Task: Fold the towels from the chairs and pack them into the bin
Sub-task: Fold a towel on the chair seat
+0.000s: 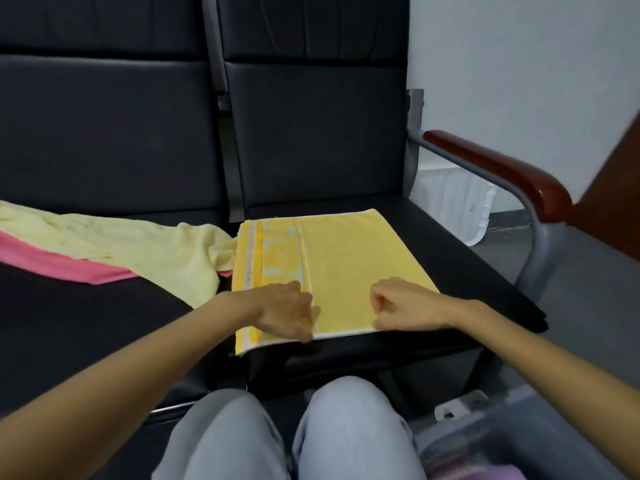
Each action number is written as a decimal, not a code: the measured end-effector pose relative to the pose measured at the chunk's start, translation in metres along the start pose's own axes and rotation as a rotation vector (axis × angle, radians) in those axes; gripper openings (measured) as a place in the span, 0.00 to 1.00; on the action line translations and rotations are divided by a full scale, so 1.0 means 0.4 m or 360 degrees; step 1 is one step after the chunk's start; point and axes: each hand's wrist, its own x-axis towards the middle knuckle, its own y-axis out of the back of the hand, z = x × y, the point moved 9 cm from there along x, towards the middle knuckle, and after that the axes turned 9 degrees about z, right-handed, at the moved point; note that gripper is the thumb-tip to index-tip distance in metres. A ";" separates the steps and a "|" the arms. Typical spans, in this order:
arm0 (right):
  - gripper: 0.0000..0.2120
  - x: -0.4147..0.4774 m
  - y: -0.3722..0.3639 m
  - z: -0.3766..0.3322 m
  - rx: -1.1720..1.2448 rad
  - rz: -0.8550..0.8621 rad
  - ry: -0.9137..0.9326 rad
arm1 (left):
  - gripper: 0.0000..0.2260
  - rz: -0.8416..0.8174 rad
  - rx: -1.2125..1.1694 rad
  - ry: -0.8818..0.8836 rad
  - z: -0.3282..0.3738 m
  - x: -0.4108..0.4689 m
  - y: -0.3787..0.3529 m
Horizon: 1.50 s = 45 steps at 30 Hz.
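**A:** What's nearest you?

**B:** My knees (287,434), in light jeans, at the bottom of the view. The bin (540,424) sits on the floor just right of them. Something pinkish lies in it, too blurred for me to name.

**A:** And the hands?

**B:** Both are at the near hem of the yellow towel (349,265). My left hand (285,311) has its fingers curled down and pinches the hem beside the patterned band. My right hand (405,308) is balled up, knuckles over the same hem. I can't tell whether it has any cloth in it.

**A:** Where does that towel lie?

**B:** Flat and folded on the right seat (460,271), near hem at the seat's front edge, patterned band on the left.

**A:** Anything farther off?

**B:** On the left seat (86,323) a pale towel (138,244) lies crumpled over a pink towel (52,261). Its tip touches the yellow one's left edge. Right of the seats there's a brown armrest (502,174) on a grey frame. Behind are the dark backrests (311,133) and a light wall (519,64).
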 end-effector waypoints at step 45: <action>0.17 0.178 0.105 0.407 -0.0292 0.0634 -0.1207 | 0.12 0.1207 -0.0594 0.0777 -0.390 0.285 0.134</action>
